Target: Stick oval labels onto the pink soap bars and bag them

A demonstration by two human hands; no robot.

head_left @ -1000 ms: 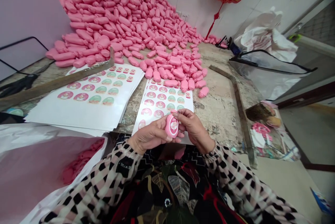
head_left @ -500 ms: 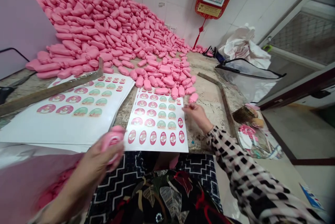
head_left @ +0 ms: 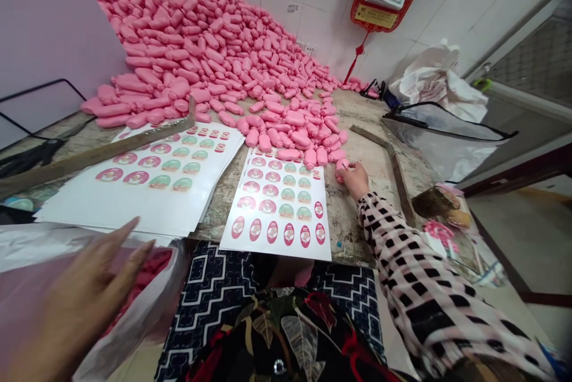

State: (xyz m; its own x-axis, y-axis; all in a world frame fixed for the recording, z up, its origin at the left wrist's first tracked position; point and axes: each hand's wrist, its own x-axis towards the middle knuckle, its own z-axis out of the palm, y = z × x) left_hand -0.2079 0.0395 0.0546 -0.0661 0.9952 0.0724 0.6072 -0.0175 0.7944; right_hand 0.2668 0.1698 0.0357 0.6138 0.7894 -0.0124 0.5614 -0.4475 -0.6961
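Observation:
My right hand has its fingers closed around one small pink bottle at the near right edge of the pile. To the left of that hand lies a sheet of stickers, with rows of oval and dome-shaped labels in pink and green. My left hand, smeared by motion, is open with fingers apart and holds nothing. Below it, a white plastic bag has more pink bottles inside, partly hidden by the hand.
A large heap of pink bottles covers the back of the worn table. A stack of sticker sheets lies at left under a metal bar, by black scissors. Another bar and a clear black-edged bag are at right.
My left hand has let go of a labelled pink bottle and moved left over the bag. My right hand has moved from the sticker sheet's edge to a bottle at the pile. The view has shifted.

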